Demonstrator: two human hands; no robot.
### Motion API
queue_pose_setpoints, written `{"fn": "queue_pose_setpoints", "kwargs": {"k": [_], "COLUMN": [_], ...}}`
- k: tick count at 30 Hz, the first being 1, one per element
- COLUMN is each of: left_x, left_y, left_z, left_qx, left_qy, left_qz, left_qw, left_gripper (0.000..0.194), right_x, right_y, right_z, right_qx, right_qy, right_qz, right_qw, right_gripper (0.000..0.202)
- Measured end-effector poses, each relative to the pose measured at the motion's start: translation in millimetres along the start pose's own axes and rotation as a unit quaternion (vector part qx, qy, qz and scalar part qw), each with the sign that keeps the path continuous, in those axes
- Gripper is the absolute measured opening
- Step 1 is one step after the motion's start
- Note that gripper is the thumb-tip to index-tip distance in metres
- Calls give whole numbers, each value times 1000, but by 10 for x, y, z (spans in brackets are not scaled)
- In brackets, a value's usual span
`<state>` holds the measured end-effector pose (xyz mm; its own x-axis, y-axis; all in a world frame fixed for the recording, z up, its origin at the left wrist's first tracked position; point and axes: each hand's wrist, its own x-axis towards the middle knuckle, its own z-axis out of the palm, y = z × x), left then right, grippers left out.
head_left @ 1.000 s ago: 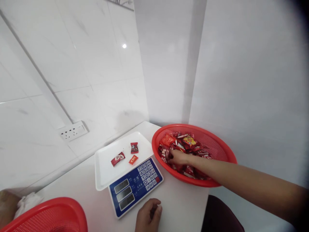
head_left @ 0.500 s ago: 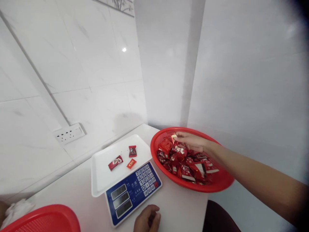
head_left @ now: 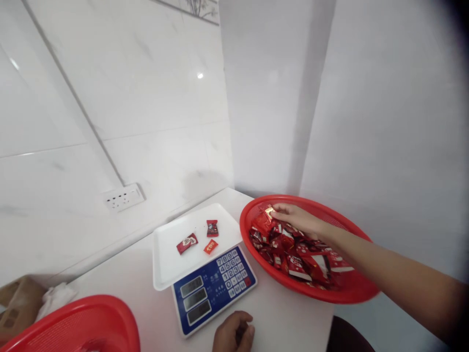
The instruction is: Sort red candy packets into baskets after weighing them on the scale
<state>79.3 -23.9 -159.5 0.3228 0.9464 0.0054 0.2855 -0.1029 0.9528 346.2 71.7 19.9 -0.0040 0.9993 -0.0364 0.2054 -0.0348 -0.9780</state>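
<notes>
My right hand (head_left: pixel 298 218) is inside the red basket (head_left: pixel 278 281) at the right, its fingertips closed on a small gold-and-red wrapped candy (head_left: pixel 270 211). Beneath and around it lie many red wrapped candies (head_left: pixel 284 241). My left hand (head_left: pixel 234 332) rests on the table just in front of the scale, fingers loosely curled, the thumb apart and nothing visible between them. On the white tray (head_left: pixel 166 269) of the scale sit a dark red candy (head_left: pixel 187 243), a red-and-brown candy (head_left: pixel 212 228) and a small orange candy (head_left: pixel 210 246).
The scale's blue panel (head_left: pixel 216 288) has keys and displays facing me. A second red basket (head_left: pixel 117 318) is at the lower left, with a cardboard box (head_left: pixel 22 303) and a white crumpled bag (head_left: pixel 56 298) behind it. Walls meet behind the table, and a socket (head_left: pixel 124 197) is on the left one.
The view has shifted left, so everything appears further right and more of the left basket and the box shows. My right hand stays in the basket at the gold-and-red candy; my left hand keeps its place.
</notes>
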Motion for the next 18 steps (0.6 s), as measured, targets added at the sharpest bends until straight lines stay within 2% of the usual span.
{"fn": "queue_pose_setpoints", "kwargs": {"k": [6, 10, 16, 18], "left_x": [-7, -7, -7, -5], "left_y": [106, 106, 83, 78], "left_z": [-7, -12, -16, -14], "left_qx": [7, 6, 6, 6], "left_qy": [5, 2, -5, -5], "left_qz": [-3, 1, 4, 5], "left_qw": [1000, 1000, 1000, 1000], "left_gripper": [27, 24, 29, 30], "right_x": [86, 107, 1, -44], "right_y": [-34, -45, -162, -182], "right_z": [212, 268, 94, -10], "right_qx": [-98, -180, -242, -283], "right_qy": [-43, -71, -77, -109], "right_qz": [-30, -52, -27, -18], "right_qw": [994, 980, 967, 953], "right_gripper": [29, 24, 28, 30]}}
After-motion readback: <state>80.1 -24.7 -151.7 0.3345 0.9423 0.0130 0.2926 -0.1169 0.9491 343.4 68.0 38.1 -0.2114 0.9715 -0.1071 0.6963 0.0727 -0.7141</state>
